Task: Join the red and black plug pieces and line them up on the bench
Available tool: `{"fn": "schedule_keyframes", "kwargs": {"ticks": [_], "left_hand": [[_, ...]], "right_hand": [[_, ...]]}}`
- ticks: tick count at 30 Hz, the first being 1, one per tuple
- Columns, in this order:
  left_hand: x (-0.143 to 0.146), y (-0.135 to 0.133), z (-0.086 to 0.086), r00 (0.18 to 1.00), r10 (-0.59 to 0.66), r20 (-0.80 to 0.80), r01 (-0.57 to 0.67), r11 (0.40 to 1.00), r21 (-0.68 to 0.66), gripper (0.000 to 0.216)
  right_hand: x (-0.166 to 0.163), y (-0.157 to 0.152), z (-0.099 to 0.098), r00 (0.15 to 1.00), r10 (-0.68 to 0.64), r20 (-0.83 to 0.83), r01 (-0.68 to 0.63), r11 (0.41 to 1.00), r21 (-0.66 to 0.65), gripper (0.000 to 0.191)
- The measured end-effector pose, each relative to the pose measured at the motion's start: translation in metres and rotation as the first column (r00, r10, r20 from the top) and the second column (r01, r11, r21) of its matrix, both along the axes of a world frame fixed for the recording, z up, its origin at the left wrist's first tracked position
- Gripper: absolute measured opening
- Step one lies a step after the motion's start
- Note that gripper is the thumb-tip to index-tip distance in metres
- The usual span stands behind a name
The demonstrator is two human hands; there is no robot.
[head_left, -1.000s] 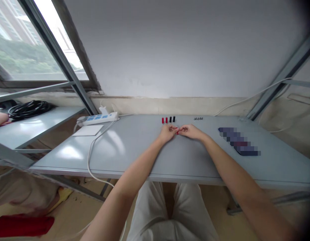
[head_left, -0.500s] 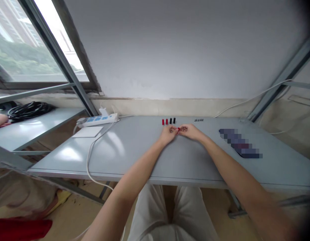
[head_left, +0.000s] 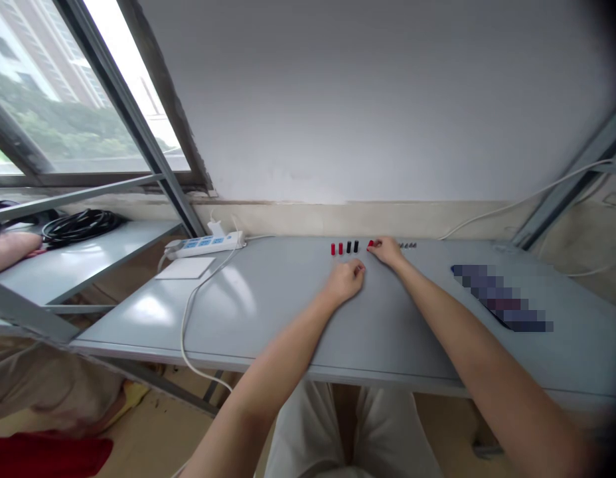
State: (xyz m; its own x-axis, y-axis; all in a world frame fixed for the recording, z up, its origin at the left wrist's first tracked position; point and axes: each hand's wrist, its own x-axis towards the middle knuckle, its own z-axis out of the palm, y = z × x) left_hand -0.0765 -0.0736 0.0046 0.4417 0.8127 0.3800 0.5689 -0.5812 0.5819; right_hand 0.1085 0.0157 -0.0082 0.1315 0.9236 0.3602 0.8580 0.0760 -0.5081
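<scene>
My right hand [head_left: 387, 251] pinches a small red cylindrical piece [head_left: 370, 244] at the back of the grey table, just right of a short row. That row has two red cylinders [head_left: 336, 249] and two black cylinders [head_left: 352, 246], all standing upright. Nearer to me, my left hand [head_left: 344, 279] rests low over the tabletop in front of the row. Its fingers are curled together, and whatever may be between the fingertips is too small to make out. Several tiny metal parts [head_left: 408, 245] lie in a line just beyond my right hand.
A white power strip [head_left: 208, 244] and a flat white slab [head_left: 185, 268] occupy the left of the table [head_left: 278, 318]. A white cable [head_left: 184, 332] hangs over its front edge. At right lies a dark, pixelated object [head_left: 502, 299]. Another person's arm [head_left: 14, 251] rests by coiled black cable [head_left: 81, 227].
My hands have come apart. The right has moved back with the red piece, beside the black cylinders; the left has drawn slightly towards me. The view has shifted a little.
</scene>
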Motion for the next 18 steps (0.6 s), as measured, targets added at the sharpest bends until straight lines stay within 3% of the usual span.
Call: {"fn": "schedule_keyframes", "kwargs": {"ticks": [7, 12, 18], "left_hand": [[0.001, -0.002, 0.002, 0.998, -0.007, -0.064, 0.008, 1.0, 0.022, 0.022], [0.002, -0.001, -0.001, 0.998, -0.001, -0.069, 0.001, 1.0, 0.004, 0.022], [0.001, -0.001, 0.0, 0.999, -0.012, -0.052, 0.012, 1.0, 0.003, 0.022]], "right_hand": [[-0.002, 0.011, -0.003, 0.999, 0.003, 0.049, -0.001, 0.999, -0.042, 0.011], [0.001, 0.017, -0.002, 0.995, -0.019, 0.095, 0.033, 0.989, -0.146, 0.009], [0.003, 0.017, -0.004, 0.992, -0.014, 0.129, 0.034, 0.987, -0.156, 0.003]]}}
